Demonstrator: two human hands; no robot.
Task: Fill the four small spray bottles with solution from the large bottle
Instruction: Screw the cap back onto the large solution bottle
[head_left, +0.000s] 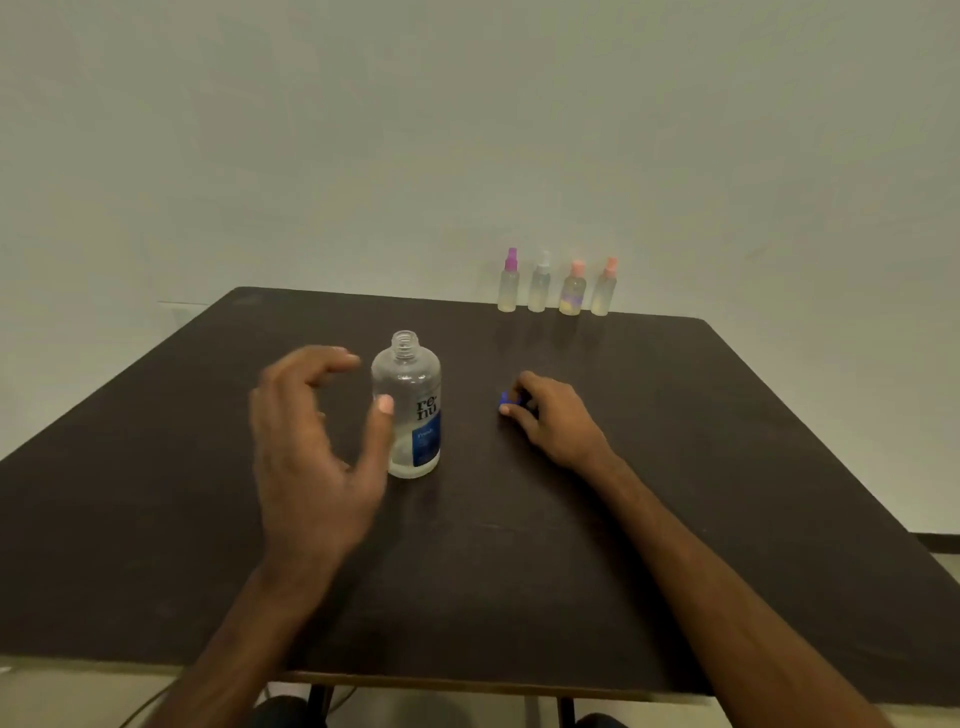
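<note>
The large clear bottle (408, 410) with a blue label stands upright and uncapped at the middle of the dark table (675, 467). My left hand (311, 447) hovers just left of it with fingers spread and loosely curved, holding nothing. My right hand (550, 415) rests on the table to the bottle's right and pinches the small blue cap (505, 399). Several small spray bottles stand in a row at the far edge: one with a purple top (509, 283), one with a white top (540, 286), and two with orange tops (573, 290) (605, 288).
A pale wall rises right behind the table's far edge. The table's near edge runs across the bottom of the view, with dark table legs (319, 701) and floor below it.
</note>
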